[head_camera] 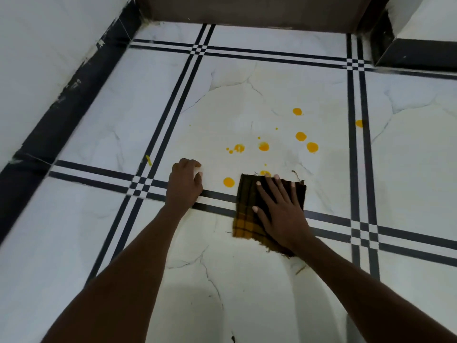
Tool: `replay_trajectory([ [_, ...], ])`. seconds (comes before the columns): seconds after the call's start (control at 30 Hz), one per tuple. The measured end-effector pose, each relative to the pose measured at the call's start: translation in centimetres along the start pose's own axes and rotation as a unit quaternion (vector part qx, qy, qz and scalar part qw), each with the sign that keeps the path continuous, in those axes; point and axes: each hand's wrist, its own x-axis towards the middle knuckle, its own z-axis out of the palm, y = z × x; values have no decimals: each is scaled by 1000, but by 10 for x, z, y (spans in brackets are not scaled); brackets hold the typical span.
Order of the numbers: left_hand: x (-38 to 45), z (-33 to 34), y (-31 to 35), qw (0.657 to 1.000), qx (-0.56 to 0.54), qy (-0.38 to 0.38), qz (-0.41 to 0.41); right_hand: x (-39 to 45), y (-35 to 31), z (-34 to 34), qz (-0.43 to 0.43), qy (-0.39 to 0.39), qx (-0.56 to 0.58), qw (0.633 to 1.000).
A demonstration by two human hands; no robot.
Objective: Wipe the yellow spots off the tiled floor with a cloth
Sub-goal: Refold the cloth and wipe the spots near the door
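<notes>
Head view, looking down on white marble-pattern tiled floor crossed by paired dark border lines.

Right hand: open, palm down, fingers spread flat on folded dark brown and yellow checked cloth; cloth pressed to floor, not gripped. Cloth straddling the paired dark lines running from 9 to 3 o'clock, frayed edge at 6 o'clock, far edge at 12 o'clock touching and partly covering one yellow spot.

Left hand: at 9 o'clock of cloth, apart from it, knuckles up, fingers curled under against floor; something pale at the fingertips, too unclear to tell whether held.

Yellow spots: one round spot between the two hands, just beside cloth at its 10 o'clock. Cluster at 12 o'clock of cloth: one blot with two small droplets, another blot, a spot at 1 o'clock, one above it, farthest one. Separate spot on vertical dark lines at 2 o'clock. Short yellow streak on left vertical lines, at 10 o'clock of left hand.

Dark skirting along white wall at 9 to 11 o'clock; brown panel at 12 o'clock.
</notes>
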Motion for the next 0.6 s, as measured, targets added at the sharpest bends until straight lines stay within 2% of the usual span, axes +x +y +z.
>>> replay_trajectory([
  [0.07, -5, 9, -15, 997, 62, 14, 37, -2, 6, 1, -15, 15, -39, 999],
  [0.17, -13, 24, -22, 997, 70, 16, 40, 22, 20, -4, -5, 38, -56, 998],
  [0.3, -23, 34, -20, 994, 87, 47, 37, 100, 39, -10, 85, 72, -48, 993],
  [0.4, -20, 35, -22, 996, 74, 50, 27, 163, 27, -13, 132, 66, -18, 989],
  [0.47, -20, 34, -21, 996, 68, 49, 24, 177, 4, -11, 71, 58, -17, 996],
  [0.6, -20, 34, -21, 997, 72, 38, 18, 130, -13, -8, -164, 17, -62, 984],
])
